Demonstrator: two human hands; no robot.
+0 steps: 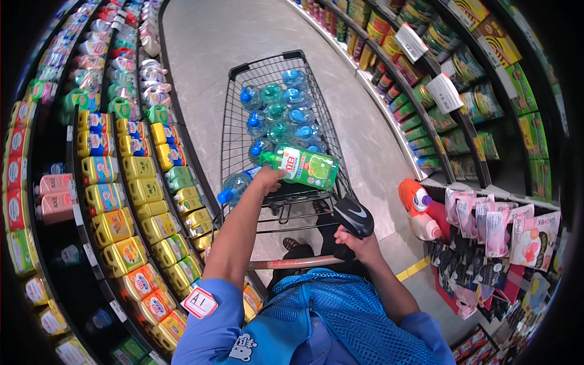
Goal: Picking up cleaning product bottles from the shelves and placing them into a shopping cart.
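Note:
My left hand (269,179) is at the near edge of a green plastic bottle of dishwashing liquid (315,169), fingers curled against its label by the neck. The bottle lies on its side over the near end of a black wire shopping cart (224,137), its cap end to the left. Beside that hand, a clear bottle with a blue cap (235,194) leans at the cart's left corner. In my right hand (360,246) is a black handheld barcode scanner (353,216), held above the cart's handlebar (296,262). Several clear bottles with blue or green tops (278,112) stand in the basket.
Shelves of yellow detergent jugs (143,189) line the left side. On the right are shelves with green boxes (527,91) and tins. Hanging pink packs (502,228) and an orange bottle (413,196) stick out at lower right. Grey floor (196,59) runs ahead.

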